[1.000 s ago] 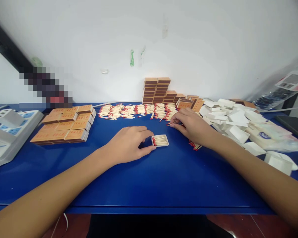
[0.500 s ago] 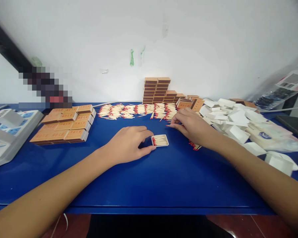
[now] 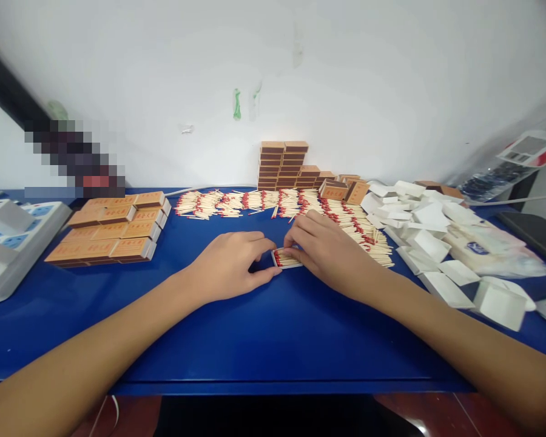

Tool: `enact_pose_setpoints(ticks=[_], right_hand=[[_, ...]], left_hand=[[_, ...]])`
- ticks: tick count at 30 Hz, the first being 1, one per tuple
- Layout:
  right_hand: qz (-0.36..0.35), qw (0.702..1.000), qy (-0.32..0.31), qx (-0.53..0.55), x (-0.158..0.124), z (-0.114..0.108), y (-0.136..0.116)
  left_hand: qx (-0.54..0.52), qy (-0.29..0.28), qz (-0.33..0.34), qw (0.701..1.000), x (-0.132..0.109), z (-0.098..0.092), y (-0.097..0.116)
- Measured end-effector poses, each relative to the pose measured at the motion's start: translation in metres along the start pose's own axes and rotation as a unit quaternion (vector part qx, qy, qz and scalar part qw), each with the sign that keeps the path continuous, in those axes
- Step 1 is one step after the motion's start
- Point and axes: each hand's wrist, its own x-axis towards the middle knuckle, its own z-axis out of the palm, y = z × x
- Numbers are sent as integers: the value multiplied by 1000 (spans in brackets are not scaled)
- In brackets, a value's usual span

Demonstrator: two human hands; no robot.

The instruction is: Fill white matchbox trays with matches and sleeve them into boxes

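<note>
A small white matchbox tray (image 3: 279, 262) with red-tipped matches in it lies flat on the blue table. My left hand (image 3: 232, 261) grips the tray's left end between thumb and forefinger. Over the tray's right part, my right hand (image 3: 325, 252) is closed in a pinch, its fingertips at the matches inside; a match seems to be in the pinch, though the fingers mostly cover it. Behind both hands spreads a long row of loose matches (image 3: 200, 203), curving toward me on the right.
Orange matchboxes (image 3: 113, 230) are stacked at the left, beside a white power strip (image 3: 31, 243). More matchboxes (image 3: 282, 167) stand against the wall. White empty trays (image 3: 430, 246) and a tissue pack (image 3: 486, 246) lie at the right.
My right hand has moved left and toward me, from beside the match pile to over the tray, bringing a match along. My left hand still holds the tray.
</note>
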Motion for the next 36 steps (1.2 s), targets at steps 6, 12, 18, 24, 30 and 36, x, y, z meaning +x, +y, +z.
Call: enact_pose_setpoints(ticks=[6,12,18,24,30,36], right_hand=[[39,997,44,52,-4,-5,20],[87,995,36,-31,-12,-3,67],[97,995,17,-32,-13,2,73],[94,995,21,-30,-11,6,76],[87,995,24,-31,-11,6,76],[89,995,13,-32,-9,6,78]], left_hand=[[-23,3,0,1000,-2,-3,-1],[-23,0,-3,1000,-3,-3,-3],[-22,-5,-1,1000,-3,-3,-2],[-17,-2,0,1000,-3,-5,-2],[-16,-3,3,1000,-4,-5,-2],[-19,3,8,1000,-4,-4,-2]])
